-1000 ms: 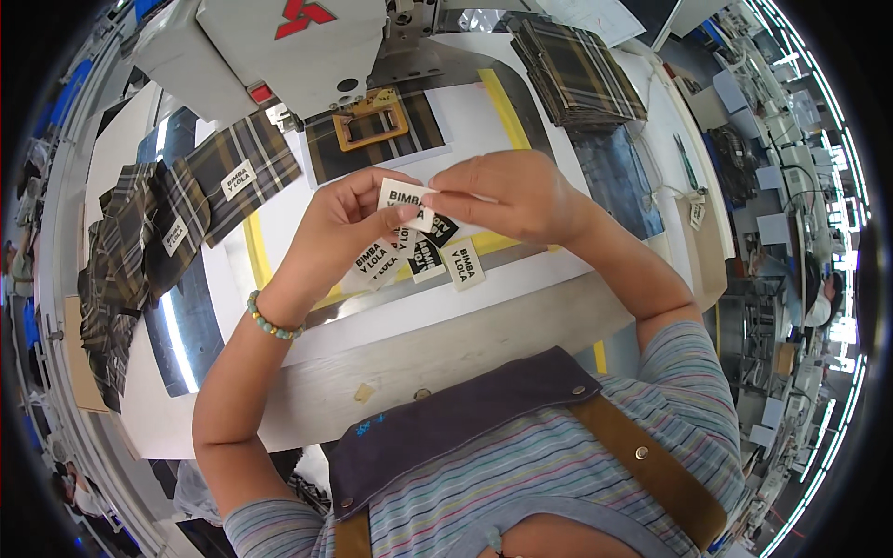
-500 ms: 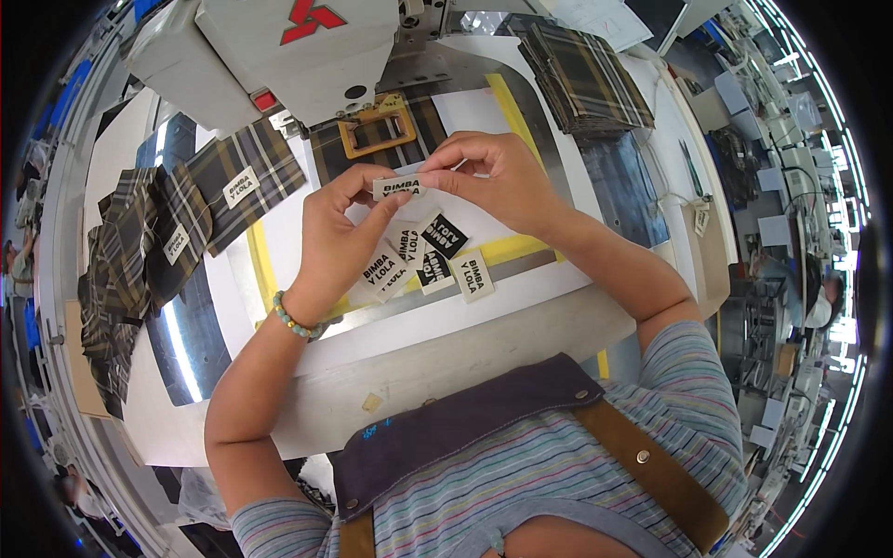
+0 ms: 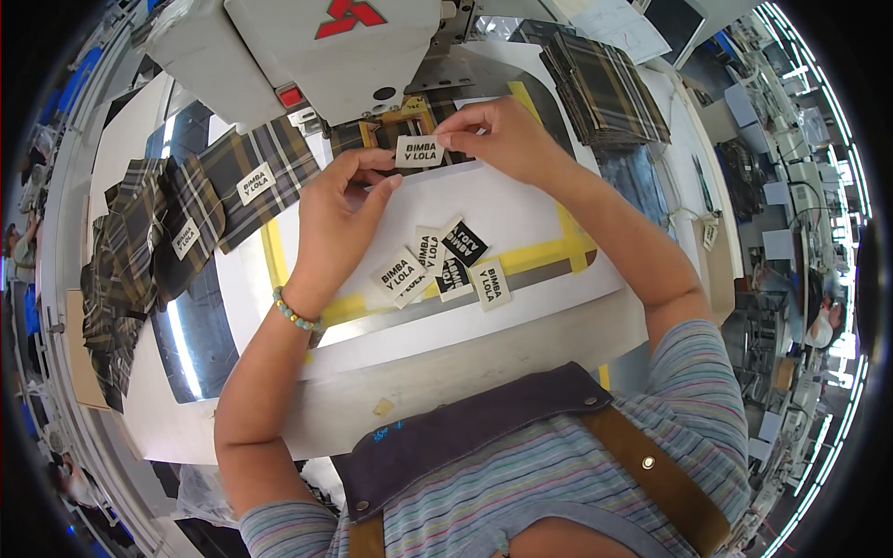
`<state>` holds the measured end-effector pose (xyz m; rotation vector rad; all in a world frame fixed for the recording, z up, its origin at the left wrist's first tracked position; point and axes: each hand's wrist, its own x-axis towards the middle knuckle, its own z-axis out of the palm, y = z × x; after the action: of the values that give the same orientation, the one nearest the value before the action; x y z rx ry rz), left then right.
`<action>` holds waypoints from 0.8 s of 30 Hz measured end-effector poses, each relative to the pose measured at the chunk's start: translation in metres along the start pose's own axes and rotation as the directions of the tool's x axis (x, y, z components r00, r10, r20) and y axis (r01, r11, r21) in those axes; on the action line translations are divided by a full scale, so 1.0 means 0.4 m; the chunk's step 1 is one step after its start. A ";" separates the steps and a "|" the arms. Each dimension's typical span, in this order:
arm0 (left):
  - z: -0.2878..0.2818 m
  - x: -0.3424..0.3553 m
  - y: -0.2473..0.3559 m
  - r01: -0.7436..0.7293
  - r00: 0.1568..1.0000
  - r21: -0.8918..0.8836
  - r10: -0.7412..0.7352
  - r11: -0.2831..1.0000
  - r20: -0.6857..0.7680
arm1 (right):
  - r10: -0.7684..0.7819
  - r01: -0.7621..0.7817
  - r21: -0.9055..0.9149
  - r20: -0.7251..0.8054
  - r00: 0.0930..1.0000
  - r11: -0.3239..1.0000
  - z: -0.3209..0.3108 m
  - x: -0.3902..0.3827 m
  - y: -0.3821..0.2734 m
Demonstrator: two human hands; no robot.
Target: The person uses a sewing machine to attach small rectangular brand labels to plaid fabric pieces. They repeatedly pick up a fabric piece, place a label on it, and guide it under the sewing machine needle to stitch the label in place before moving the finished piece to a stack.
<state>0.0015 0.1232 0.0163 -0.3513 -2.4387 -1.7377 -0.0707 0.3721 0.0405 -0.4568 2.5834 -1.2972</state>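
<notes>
A white fabric label (image 3: 419, 152) with dark print is pinched at its right edge between the fingertips of my right hand (image 3: 502, 139). My left hand (image 3: 339, 209) is open, its thumb apart from the fingers. The left index fingertip is close to the label's left edge; whether it touches cannot be made out. Just behind the label is a wooden-coloured clamp frame (image 3: 409, 116) over plaid fabric, under the sewing machine head (image 3: 344, 46). Below my hands lies a loose cluster of white labels (image 3: 400, 274) and black labels (image 3: 465, 242) on a white sheet (image 3: 372, 325) edged with yellow tape.
Plaid pieces (image 3: 256, 153) with white labels attached trail in a crumpled heap (image 3: 121, 270) down the left side. A stack of plaid pieces (image 3: 609, 88) stands at the far right. The machine table's pale edge (image 3: 446, 358) runs in front of me.
My left thumb has come off the label, which the right hand now holds farther back, nearer the clamp frame. The white sheet with its yellow tape and the loose labels have shifted slightly in view.
</notes>
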 end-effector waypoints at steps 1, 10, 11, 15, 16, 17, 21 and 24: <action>-0.013 0.006 0.004 -0.024 1.000 0.123 0.024 0.992 -0.001 | 0.039 -0.040 0.050 0.007 0.999 0.998 -0.009 0.017 0.010; -0.040 0.016 -0.007 -0.446 0.893 0.475 0.410 0.759 0.184 | -0.075 0.088 -0.351 0.050 0.996 0.932 -0.008 0.151 -0.008; -0.039 0.013 -0.010 -0.438 0.899 0.476 0.380 0.763 0.218 | -0.065 0.076 -0.356 0.043 0.997 0.931 -0.005 0.157 -0.015; -0.031 0.011 -0.016 -0.474 0.880 0.529 0.402 0.704 0.253 | -0.047 0.046 -0.322 0.005 0.999 0.945 0.014 0.159 -0.027; -0.031 0.012 -0.017 -0.472 0.881 0.543 0.392 0.695 0.265 | -0.048 0.043 -0.301 -0.008 0.999 0.953 0.019 0.155 -0.025; -0.030 0.013 -0.017 -0.471 0.882 0.557 0.382 0.685 0.276 | -0.077 0.069 -0.299 -0.016 0.997 0.952 0.024 0.156 -0.012; -0.027 0.013 -0.030 -0.449 0.894 0.598 0.325 0.664 0.310 | -0.148 0.145 -0.268 0.007 0.989 0.953 0.031 0.160 0.021; -0.025 0.013 -0.031 -0.444 0.895 0.600 0.304 0.665 0.325 | -0.161 0.163 -0.279 0.029 0.986 0.946 0.028 0.158 0.021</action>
<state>-0.0072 0.1107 0.0097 -0.8869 -2.6561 -0.6131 -0.1272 0.3456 0.0239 -0.7357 2.7868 -0.9706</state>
